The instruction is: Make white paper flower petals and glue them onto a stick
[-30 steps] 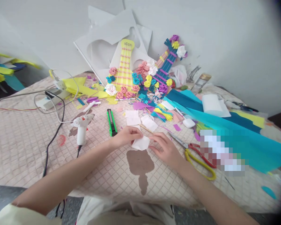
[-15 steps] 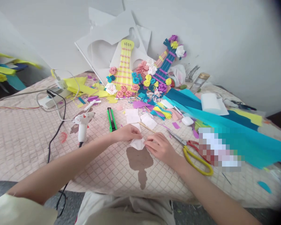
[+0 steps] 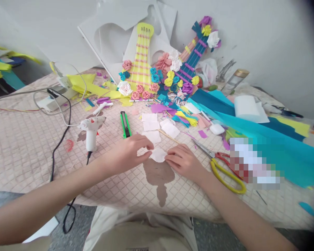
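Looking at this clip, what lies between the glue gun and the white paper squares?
A green utility knife lies between the glue gun and the white paper squares, as the head view shows.

Whether left hand (image 3: 129, 152) touches white paper (image 3: 158, 156) unclear; red scissor handle (image 3: 221, 155) partly pixelated.

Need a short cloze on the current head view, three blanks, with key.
1. The paper piece at the fingertips of the right hand is ____ in colour.
2. The scissors have one red handle loop and one ____ handle loop.
3. As the picture shows it, the glue gun is to the ____ of the utility knife.

Missing words: white; yellow; left.
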